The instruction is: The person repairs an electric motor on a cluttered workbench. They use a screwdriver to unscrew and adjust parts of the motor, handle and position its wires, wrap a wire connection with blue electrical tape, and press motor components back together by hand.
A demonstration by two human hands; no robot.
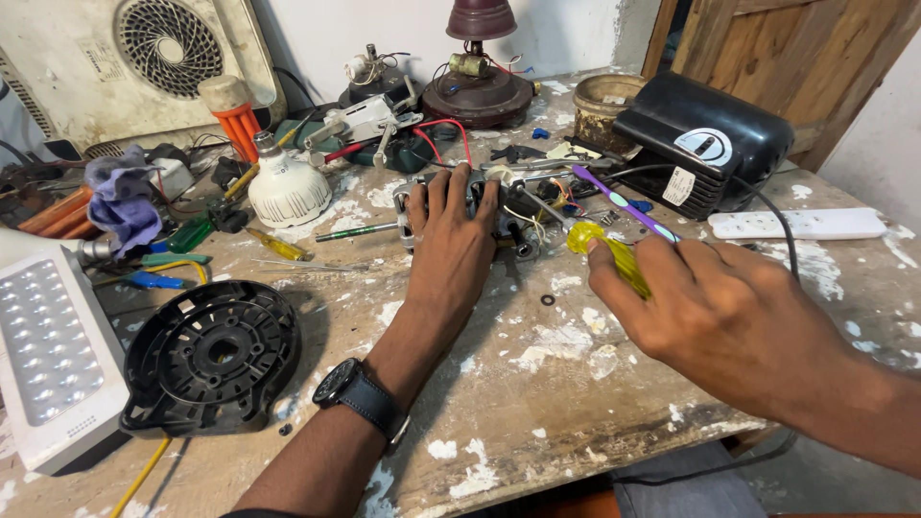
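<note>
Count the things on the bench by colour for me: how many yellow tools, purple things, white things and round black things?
Yellow: 2, screwdriver in the right hand, small screwdriver.
Purple: 2, toothbrush, cloth.
White: 3, bulb, remote, light panel.
Round black: 1, fan cover.
Total: 8.
The left hand rests on a grey motor part.

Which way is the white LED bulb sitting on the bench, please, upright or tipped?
Upright on its dome: the white LED bulb stands with its metal screw base pointing up.
</note>
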